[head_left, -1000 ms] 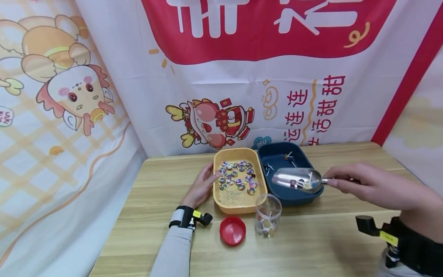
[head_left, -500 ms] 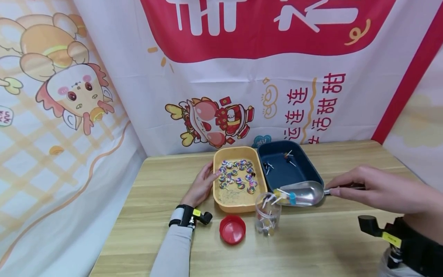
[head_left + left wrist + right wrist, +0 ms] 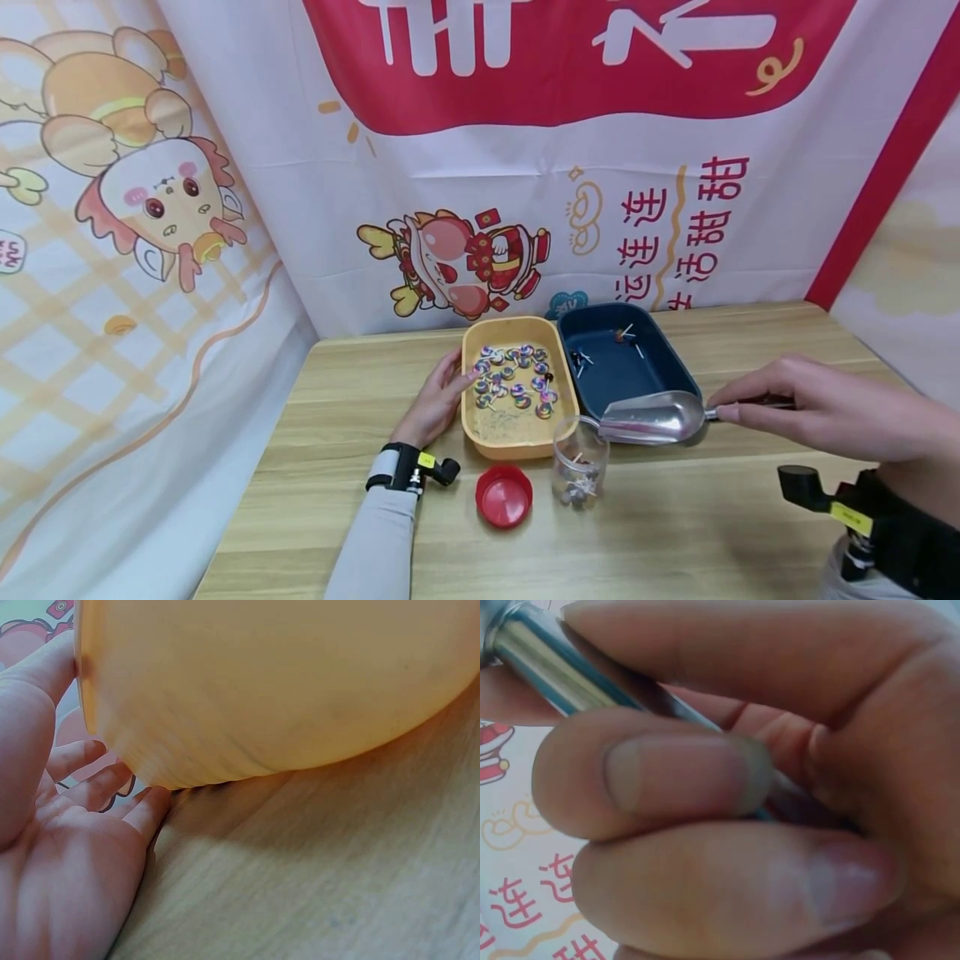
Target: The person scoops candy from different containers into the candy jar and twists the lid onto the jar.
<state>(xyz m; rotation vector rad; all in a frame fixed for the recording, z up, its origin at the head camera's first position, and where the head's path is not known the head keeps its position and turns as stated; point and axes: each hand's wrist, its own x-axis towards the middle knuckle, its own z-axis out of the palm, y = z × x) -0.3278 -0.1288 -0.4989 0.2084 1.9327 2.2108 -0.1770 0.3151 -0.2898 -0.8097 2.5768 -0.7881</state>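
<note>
My right hand (image 3: pixel 817 408) grips the handle of a metal scoop (image 3: pixel 660 417); the right wrist view shows fingers curled round that handle (image 3: pixel 559 664). The scoop's lip is at the rim of a clear plastic jar (image 3: pixel 558 467), and its bowl looks bare. Lollipops (image 3: pixel 579 487) lie at the bottom of the jar. My left hand (image 3: pixel 435 404) holds the left side of a yellow tray (image 3: pixel 513 432), thumb over the rim and fingers along the outer wall (image 3: pixel 285 697). Several swirl-patterned lollipops (image 3: pixel 520 392) lie in that tray.
A dark blue tray (image 3: pixel 630 379) stands against the yellow one, with a few lollipops (image 3: pixel 581 361) inside. A red lid (image 3: pixel 504 497) lies left of the jar on the wooden table (image 3: pixel 675 533). A printed cloth (image 3: pixel 450 167) hangs behind the table.
The scoop has moved from over the blue tray down to the jar's rim. The lollipops it carried have slid off into the jar. My left hand has stayed on the yellow tray.
</note>
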